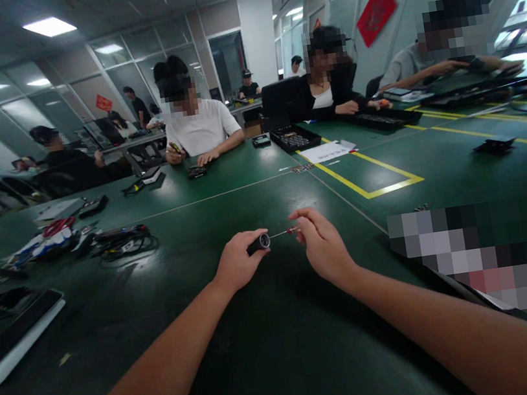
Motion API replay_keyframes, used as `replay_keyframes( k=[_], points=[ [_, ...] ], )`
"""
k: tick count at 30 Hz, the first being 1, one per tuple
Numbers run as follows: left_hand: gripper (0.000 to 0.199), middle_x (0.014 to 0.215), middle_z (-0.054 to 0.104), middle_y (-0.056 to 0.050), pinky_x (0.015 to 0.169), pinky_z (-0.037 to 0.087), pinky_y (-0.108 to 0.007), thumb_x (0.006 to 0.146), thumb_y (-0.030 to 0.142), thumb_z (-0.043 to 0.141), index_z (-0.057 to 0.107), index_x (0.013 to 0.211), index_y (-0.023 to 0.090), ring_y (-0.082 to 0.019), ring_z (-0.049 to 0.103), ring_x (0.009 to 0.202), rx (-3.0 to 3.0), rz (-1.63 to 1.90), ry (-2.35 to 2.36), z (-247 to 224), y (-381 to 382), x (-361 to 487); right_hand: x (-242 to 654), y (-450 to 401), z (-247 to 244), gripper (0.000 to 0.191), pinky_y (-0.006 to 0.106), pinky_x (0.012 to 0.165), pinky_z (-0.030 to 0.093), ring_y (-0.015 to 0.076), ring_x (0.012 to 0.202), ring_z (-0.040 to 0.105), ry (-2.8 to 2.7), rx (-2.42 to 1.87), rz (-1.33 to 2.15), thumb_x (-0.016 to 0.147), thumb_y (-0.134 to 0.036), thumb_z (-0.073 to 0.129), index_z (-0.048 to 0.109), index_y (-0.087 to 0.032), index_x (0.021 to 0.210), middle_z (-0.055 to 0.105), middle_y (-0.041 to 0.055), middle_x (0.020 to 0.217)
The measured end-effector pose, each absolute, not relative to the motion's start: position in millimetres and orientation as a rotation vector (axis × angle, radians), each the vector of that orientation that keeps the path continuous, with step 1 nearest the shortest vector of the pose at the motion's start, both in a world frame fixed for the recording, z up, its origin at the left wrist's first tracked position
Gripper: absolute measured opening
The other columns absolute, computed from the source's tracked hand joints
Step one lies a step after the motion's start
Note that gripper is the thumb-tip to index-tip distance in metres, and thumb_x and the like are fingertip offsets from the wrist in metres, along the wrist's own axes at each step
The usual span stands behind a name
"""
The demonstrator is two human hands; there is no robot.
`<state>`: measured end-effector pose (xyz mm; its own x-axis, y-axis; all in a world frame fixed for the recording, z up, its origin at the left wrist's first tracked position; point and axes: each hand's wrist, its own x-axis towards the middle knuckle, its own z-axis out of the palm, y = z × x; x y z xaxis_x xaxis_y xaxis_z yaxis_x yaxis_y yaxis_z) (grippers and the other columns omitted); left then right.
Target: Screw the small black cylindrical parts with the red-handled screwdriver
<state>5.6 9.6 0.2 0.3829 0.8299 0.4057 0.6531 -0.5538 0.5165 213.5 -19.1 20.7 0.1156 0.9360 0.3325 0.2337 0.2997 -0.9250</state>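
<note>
My left hand (242, 261) is closed around a short black cylinder (259, 244) that looks like a small flashlight. Its round, silver-rimmed end faces me and to the right. Opposite it, my right hand (321, 241) pinches a slim screwdriver (280, 234) by its red part, near the fingertips. The thin metal shaft points left toward the cylinder's rim; whether the tip touches it I cannot tell. Both hands are held above the green table (268, 367), and the rest of the screwdriver is hidden by my right fingers.
Cables (125, 242) and a black-and-white case (18, 333) lie on the left. A blurred-out item (468, 260) is by my right forearm. Yellow tape (396, 189) marks the table ahead. Across it, a person in a white shirt (201, 124) and others sit working near a black tray (294, 137).
</note>
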Motion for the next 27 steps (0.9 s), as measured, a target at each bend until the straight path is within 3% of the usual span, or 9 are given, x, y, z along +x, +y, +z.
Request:
replay_keyframes(
  k=[6,11,14,18,24,27],
  points=[
    [0.039,0.120,0.070,-0.002,0.102,0.050,-0.041,0.088,0.018,0.072,0.066,0.125,0.028,-0.023,0.063,0.112,2.402,0.913,1.283,-0.4,9.7,6.7,212.8,-21.0,25.0,0.028,0.033,0.065,0.037,0.0201,0.066,0.057,-1.467,-1.199,0.669,0.099,-0.044,0.044,0.063,-0.026,0.089,0.062,-0.0003,0.072],
    [0.039,0.121,0.069,-0.002,0.103,0.048,-0.042,0.088,0.017,0.072,0.066,0.125,0.027,-0.023,0.062,0.113,2.366,0.965,1.305,1.1,9.3,6.0,213.0,-20.7,24.8,0.017,0.033,0.067,0.038,0.0208,0.071,0.058,-1.424,-1.226,0.727,0.097,-0.034,0.042,0.057,-0.027,0.102,0.064,-0.0003,0.079],
    [0.040,0.120,0.070,-0.002,0.102,0.049,-0.041,0.087,0.017,0.073,0.066,0.125,0.028,-0.022,0.063,0.112,2.357,0.977,1.312,0.8,9.5,5.0,213.1,-20.9,25.6,0.013,0.033,0.067,0.038,0.0208,0.073,0.059,-1.423,-1.213,0.736,0.096,-0.031,0.044,0.055,-0.027,0.098,0.064,-0.0003,0.080],
    [0.040,0.121,0.070,-0.002,0.103,0.048,-0.041,0.087,0.017,0.074,0.066,0.125,0.028,-0.022,0.062,0.113,2.369,0.969,1.294,0.0,9.1,5.1,213.0,-20.9,29.3,0.029,0.033,0.064,0.036,0.0205,0.067,0.056,-1.500,-1.251,0.642,0.101,-0.042,0.038,0.056,-0.026,0.085,0.061,0.0002,0.072],
    [0.040,0.120,0.070,-0.002,0.102,0.048,-0.040,0.086,0.015,0.074,0.067,0.124,0.026,-0.022,0.063,0.112,2.348,1.009,1.316,1.8,9.2,4.8,213.8,-17.9,24.7,0.016,0.034,0.068,0.039,0.0212,0.072,0.058,-1.450,-1.245,0.718,0.096,-0.034,0.042,0.054,-0.026,0.103,0.062,-0.0003,0.079],
    [0.040,0.119,0.070,-0.003,0.102,0.048,-0.040,0.085,0.013,0.075,0.067,0.123,0.024,-0.023,0.064,0.110,2.318,1.042,1.341,1.0,10.6,5.4,212.8,-17.4,20.1,0.014,0.034,0.070,0.041,0.0204,0.075,0.058,-1.389,-1.183,0.788,0.093,-0.033,0.045,0.050,-0.025,0.104,0.060,-0.0011,0.080]
  ],
)
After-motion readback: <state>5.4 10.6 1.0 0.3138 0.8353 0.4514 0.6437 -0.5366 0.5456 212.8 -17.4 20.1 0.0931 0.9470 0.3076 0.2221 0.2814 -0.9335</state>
